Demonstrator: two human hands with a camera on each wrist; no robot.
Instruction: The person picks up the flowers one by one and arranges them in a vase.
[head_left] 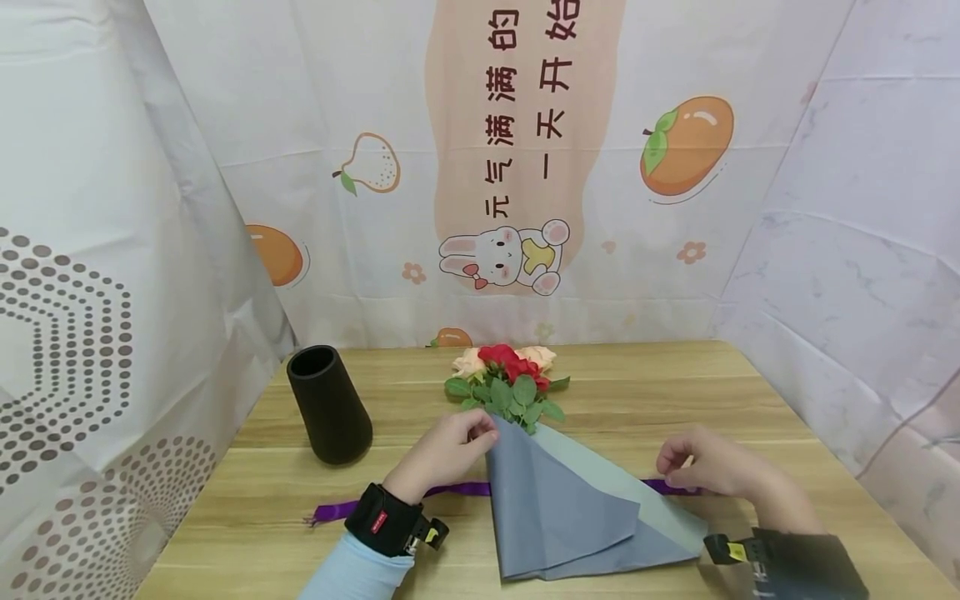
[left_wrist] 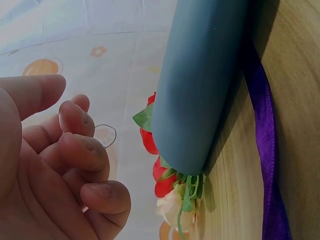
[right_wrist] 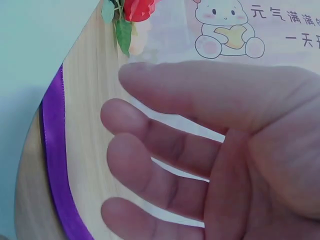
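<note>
Bouquet: red and cream rose-like flowers with green leaves (head_left: 513, 392) stick out of the far end of the wrap, heads pointing at the backdrop.
Wrap: blue-grey and pale-green sheet folded into a cone (head_left: 555, 508), lying on the light wood-grain table (head_left: 255, 517), in front of the person; narrow mouth at the flowers, wide end toward the person.
Ribbon: flat purple satin ribbon (head_left: 467, 489), crosswise on the table, passing beneath the wrap and showing on both sides.
Left hand (head_left: 446, 450): just beside the wrap's upper left edge; fingers loosely bent, thumb apart from them, nothing in the grasp.
Right hand (head_left: 708, 462): over the ribbon's right-hand length; fingers softly bent, a gap between thumb and fingertips, holding nothing; from where I stand, I cannot tell whether it touches the ribbon.
Cup: tall matte-black cylinder (head_left: 335, 408), left of the bouquet, well apart from the wrap.
Backdrop: white cloth printed with fruit, a rabbit (head_left: 502, 257) and Chinese characters, behind the table.
</note>
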